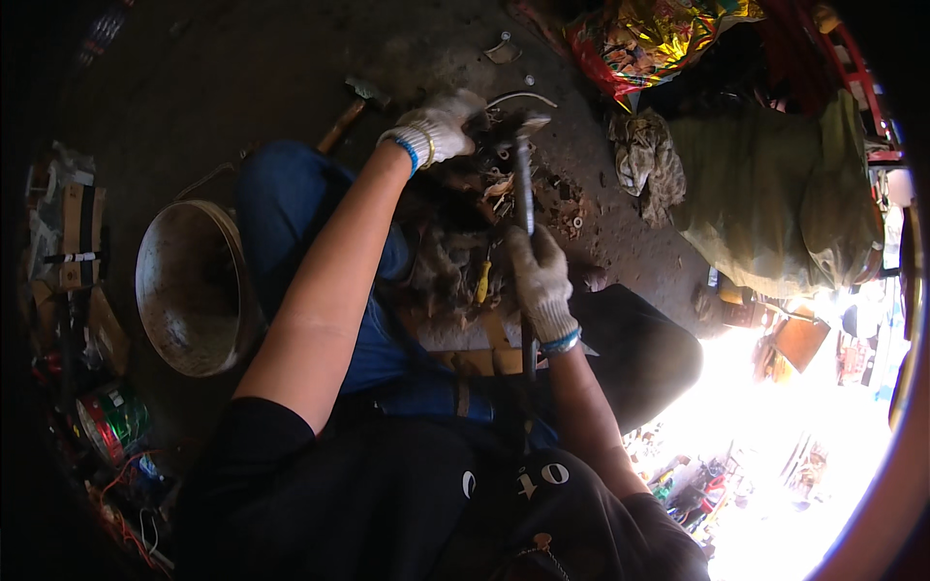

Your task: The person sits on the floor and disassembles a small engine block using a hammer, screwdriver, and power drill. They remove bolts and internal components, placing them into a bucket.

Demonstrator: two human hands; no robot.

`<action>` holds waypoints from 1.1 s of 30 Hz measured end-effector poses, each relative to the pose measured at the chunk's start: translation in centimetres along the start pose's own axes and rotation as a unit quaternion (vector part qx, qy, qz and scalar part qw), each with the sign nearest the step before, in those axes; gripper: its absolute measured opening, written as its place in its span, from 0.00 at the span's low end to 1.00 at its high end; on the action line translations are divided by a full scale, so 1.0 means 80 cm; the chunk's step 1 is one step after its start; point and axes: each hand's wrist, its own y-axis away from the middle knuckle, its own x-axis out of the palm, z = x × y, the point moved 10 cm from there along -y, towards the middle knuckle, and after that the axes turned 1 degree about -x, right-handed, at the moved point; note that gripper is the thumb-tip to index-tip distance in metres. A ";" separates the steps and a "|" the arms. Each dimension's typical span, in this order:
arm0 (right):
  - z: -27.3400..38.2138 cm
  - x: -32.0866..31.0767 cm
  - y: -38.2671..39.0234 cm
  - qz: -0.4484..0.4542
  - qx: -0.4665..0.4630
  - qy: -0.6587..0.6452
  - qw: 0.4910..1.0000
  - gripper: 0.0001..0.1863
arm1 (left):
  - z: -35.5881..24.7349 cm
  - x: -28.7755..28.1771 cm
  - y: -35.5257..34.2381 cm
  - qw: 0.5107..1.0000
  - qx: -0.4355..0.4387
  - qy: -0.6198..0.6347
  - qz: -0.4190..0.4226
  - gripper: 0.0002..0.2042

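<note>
My left hand (441, 131), in a white knit glove, is curled beside a dark metal workpiece (489, 145); what it grips is hidden. A curved pale strip (523, 97) arches just beyond it. My right hand (542, 276), also gloved, is closed round the long handle of a hammer (525, 184), whose slightly blurred head is over the workpiece, right of my left hand. Scrap metal bits and washers (567, 208) lie below. A yellow-handled screwdriver (482, 284) rests between my legs, left of the hammer handle.
Another hammer (339, 126) lies at upper left. A white bucket (179, 286) stands left of my leg. A crumpled rag (649, 165), an olive cloth (765, 194) and a shiny red-gold bag (659, 48) are at right. Clutter (116, 416) lines the left side; bright sunlight falls lower right.
</note>
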 end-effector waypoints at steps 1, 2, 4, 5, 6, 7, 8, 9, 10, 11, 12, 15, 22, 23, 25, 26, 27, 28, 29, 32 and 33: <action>-0.006 -0.003 0.000 -0.006 0.021 -0.048 0.999 0.27 | -0.006 -0.007 0.000 0.999 0.032 0.026 -0.021 0.19; 0.010 -0.009 -0.005 0.000 -0.040 -0.055 0.998 0.26 | -0.010 -0.004 0.002 0.998 0.051 0.046 -0.003 0.19; 0.013 -0.036 -0.004 -0.059 -0.054 -0.042 0.996 0.21 | -0.014 -0.001 0.005 0.995 0.060 0.077 0.022 0.18; 0.020 -0.038 -0.003 -0.056 -0.082 -0.058 0.993 0.20 | -0.016 -0.005 0.006 0.995 0.065 0.073 0.014 0.18; 0.026 -0.037 0.000 -0.052 -0.108 -0.071 0.990 0.19 | -0.018 -0.003 0.007 0.996 0.056 0.068 0.020 0.18; 0.042 -0.040 0.006 -0.053 -0.174 -0.096 0.979 0.18 | -0.019 -0.001 0.009 0.997 0.047 0.062 0.025 0.18; 0.029 -0.030 0.003 -0.051 -0.116 -0.126 0.984 0.17 | -0.022 -0.001 0.008 0.997 0.043 0.054 0.032 0.19; 0.019 -0.015 0.002 -0.043 -0.071 -0.118 0.990 0.18 | -0.023 -0.004 0.009 0.999 0.038 0.032 0.022 0.20; 0.019 -0.007 0.001 -0.017 -0.058 0.005 0.998 0.20 | -0.023 -0.010 0.010 0.999 0.032 0.010 0.001 0.20; -0.001 -0.001 -0.002 0.002 0.030 0.154 0.988 0.22 | -0.020 -0.010 0.009 1.000 0.022 -0.011 0.005 0.21; -0.005 -0.004 -0.002 -0.005 0.047 0.034 0.998 0.25 | -0.020 -0.011 0.009 1.000 0.024 0.007 0.009 0.21; 0.021 -0.031 -0.009 -0.022 -0.048 -0.037 0.998 0.22 | -0.018 -0.002 0.008 0.995 0.044 0.079 0.045 0.21; -0.013 0.004 -0.002 0.008 0.045 0.040 0.998 0.29 | -0.014 0.003 0.004 0.999 0.041 -0.006 -0.008 0.30; -0.014 0.009 -0.001 0.020 0.044 0.074 0.996 0.29 | -0.010 0.005 0.004 0.999 0.022 -0.031 -0.002 0.32; -0.013 -0.015 0.002 -0.045 0.035 0.022 0.998 0.27 | -0.010 -0.001 0.006 0.999 0.020 -0.026 -0.010 0.34; 0.001 -0.013 -0.004 -0.003 -0.017 -0.039 0.999 0.24 | -0.007 0.003 0.008 1.000 0.011 -0.018 0.009 0.35; 0.007 -0.027 0.002 -0.038 -0.044 -0.024 0.998 0.23 | -0.005 0.006 0.009 0.999 0.005 -0.019 0.027 0.36; 0.006 -0.029 0.000 -0.044 -0.037 -0.013 0.998 0.23 | -0.013 0.009 0.008 0.999 0.034 -0.014 0.040 0.37; 0.020 -0.033 0.005 -0.060 -0.095 -0.025 0.993 0.22 | -0.012 0.009 0.009 0.999 0.033 0.001 0.036 0.37; 0.012 -0.010 0.002 -0.031 -0.055 -0.110 0.992 0.22 | -0.009 0.008 0.006 0.999 0.030 0.026 0.023 0.36; 0.005 -0.009 0.000 -0.054 -0.016 0.012 0.998 0.24 | -0.010 0.005 0.005 0.999 0.034 0.006 0.009 0.37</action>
